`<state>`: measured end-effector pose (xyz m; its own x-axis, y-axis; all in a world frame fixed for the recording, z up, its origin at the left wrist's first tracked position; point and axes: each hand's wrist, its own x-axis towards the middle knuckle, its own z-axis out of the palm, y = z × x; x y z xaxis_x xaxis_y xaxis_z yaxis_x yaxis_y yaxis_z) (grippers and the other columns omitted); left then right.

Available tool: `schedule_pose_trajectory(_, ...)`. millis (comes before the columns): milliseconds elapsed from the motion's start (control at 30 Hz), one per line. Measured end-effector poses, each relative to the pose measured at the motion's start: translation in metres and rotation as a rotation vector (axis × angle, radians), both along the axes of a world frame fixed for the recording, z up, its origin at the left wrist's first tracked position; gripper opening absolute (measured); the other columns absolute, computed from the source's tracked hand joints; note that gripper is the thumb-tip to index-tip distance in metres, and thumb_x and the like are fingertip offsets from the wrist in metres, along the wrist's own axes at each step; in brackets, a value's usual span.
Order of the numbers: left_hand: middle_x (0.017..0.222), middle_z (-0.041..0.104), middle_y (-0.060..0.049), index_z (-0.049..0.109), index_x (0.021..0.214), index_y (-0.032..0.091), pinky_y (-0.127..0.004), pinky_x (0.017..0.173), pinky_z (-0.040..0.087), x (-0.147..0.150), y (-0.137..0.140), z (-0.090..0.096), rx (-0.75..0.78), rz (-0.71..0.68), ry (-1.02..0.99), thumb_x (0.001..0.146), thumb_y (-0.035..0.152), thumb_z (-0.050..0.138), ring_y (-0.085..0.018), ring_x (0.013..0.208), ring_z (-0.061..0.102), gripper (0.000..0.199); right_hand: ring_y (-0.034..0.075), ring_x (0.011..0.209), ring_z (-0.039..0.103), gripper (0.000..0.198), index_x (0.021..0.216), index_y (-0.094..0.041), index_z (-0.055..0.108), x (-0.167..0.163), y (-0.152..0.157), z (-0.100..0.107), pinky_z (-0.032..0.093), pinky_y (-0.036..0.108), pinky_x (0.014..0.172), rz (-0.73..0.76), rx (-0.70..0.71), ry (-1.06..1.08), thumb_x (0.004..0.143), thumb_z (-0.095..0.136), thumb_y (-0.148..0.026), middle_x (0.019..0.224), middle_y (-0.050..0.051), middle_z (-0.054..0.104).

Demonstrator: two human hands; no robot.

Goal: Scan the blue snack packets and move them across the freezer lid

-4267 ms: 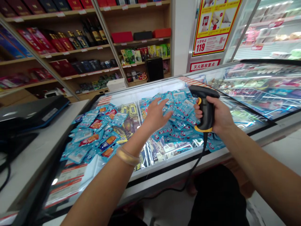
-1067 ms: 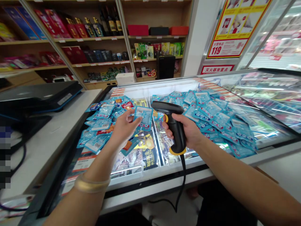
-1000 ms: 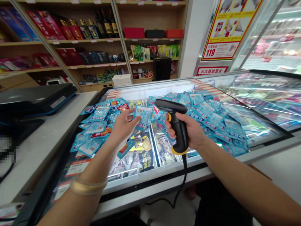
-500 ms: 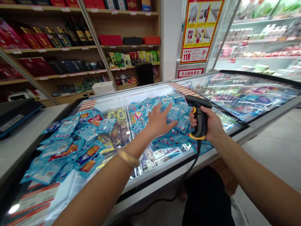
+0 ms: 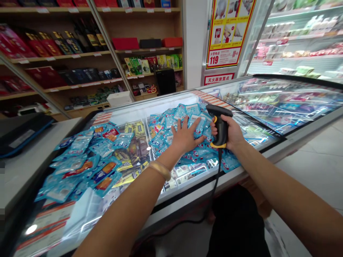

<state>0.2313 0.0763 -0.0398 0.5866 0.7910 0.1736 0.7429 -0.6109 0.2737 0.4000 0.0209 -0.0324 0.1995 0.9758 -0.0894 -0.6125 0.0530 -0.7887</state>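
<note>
My left hand (image 5: 185, 137) lies with fingers spread on a pile of small blue snack packets (image 5: 167, 119). A gold bangle (image 5: 160, 169) circles that wrist. In my right hand (image 5: 232, 134) is a black and yellow barcode scanner (image 5: 222, 128), gripped by its handle, its head over the right side of the pile. The scanner's cable (image 5: 217, 175) hangs down from the handle past the freezer's front edge. Another heap of blue packets (image 5: 72, 162), some showing orange-brown food pictures, spreads over the glass to the left.
Both heaps lie on the glass top of a chest freezer (image 5: 187, 202), with frozen goods visible beneath. A dark flat case (image 5: 25, 134) sits on the grey counter at left. Shelves of boxes and bottles (image 5: 88, 37) stand behind, with a fire-safety poster (image 5: 227, 35) on the wall.
My left hand has come down slightly to the right onto the packets. The scanner in my right hand has shifted a little left and up in view.
</note>
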Motion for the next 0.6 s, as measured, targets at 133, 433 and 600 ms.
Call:
schedule_pose_trajectory(133, 0.166, 0.008, -0.01, 0.019, 0.155, 0.038, -0.069, 0.115, 0.014, -0.019, -0.01, 0.012, 0.007, 0.009, -0.089, 0.088, 0.063, 0.051, -0.042, 0.151, 0.006, 0.078, 0.01, 0.052, 0.047, 0.02, 0.081, -0.019, 0.058, 0.0, -0.008, 0.011, 0.044, 0.021, 0.045, 0.003, 0.032, -0.064, 0.075, 0.065, -0.037, 0.067, 0.001, 0.054)
schedule_pose_trajectory(433, 0.147, 0.049, -0.018, 0.056, 0.135, 0.015, -0.045, 0.116, 0.031, -0.166, 0.023, 0.018, 0.136, 0.44, -0.082, 0.091, 0.04, 0.049, -0.031, 0.14, 0.041, 0.051, 0.01, 0.054, 0.047, 0.018, 0.083, -0.019, 0.059, -0.078, -0.004, 0.041, 0.042, 0.021, 0.045, 0.184, 0.131, -0.071, 0.08, 0.063, -0.036, 0.069, 0.001, 0.056)
schedule_pose_trajectory(600, 0.151, 0.045, -0.02, 0.046, 0.145, 0.02, -0.055, 0.113, 0.03, -0.204, 0.039, 0.002, -0.024, 0.634, 0.133, 0.094, 0.043, 0.042, -0.037, 0.144, 0.033, 0.057, 0.01, 0.052, 0.049, 0.019, 0.083, -0.018, 0.06, -0.158, 0.019, 0.031, 0.042, 0.021, 0.045, 0.414, 0.047, 0.015, 0.079, 0.062, -0.036, 0.066, 0.001, 0.058)
